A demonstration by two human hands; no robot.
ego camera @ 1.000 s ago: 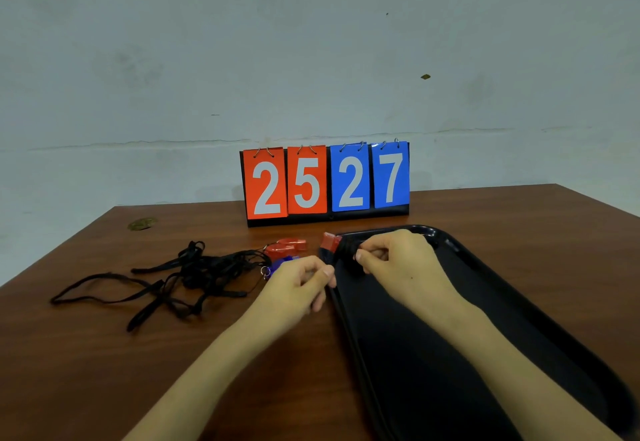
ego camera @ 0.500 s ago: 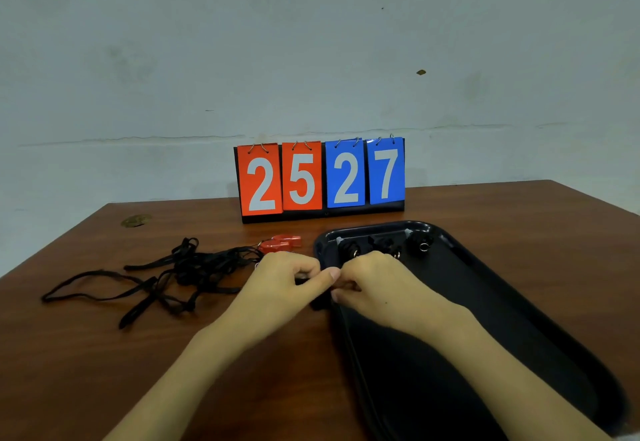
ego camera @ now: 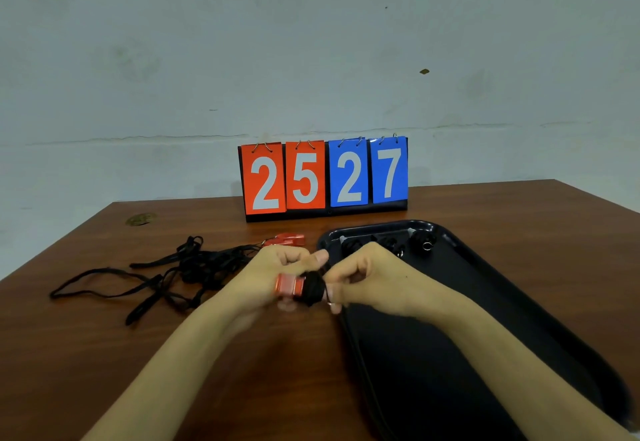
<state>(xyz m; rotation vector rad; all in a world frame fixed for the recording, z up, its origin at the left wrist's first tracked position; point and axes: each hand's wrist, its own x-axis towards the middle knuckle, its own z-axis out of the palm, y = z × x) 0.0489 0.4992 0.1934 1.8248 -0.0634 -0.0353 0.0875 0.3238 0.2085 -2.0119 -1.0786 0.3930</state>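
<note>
Tangled cords (ego camera: 180, 274) crowd the left; the tray's (ego camera: 450, 354) near half lies open.

Plain bare room: stained wall (ego camera: 311, 42), wooden table (ego camera: 104, 354), flip scoreboard (ego camera: 323, 177).

Red whistle (ego camera: 289, 284), lying sideways, black cord (ego camera: 313, 289) wound in a tight bundle against its right end, held just above the surface (ego camera: 242, 371), beside the black tray's (ego camera: 343, 324) left rim

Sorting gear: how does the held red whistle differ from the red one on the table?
The red plastic whistle is held between left hand and right hand; the red whistle behind them lies untouched on the brown wooden table. The held one's black cord is wound up; the other's cord trails loose. Both are red.
</note>
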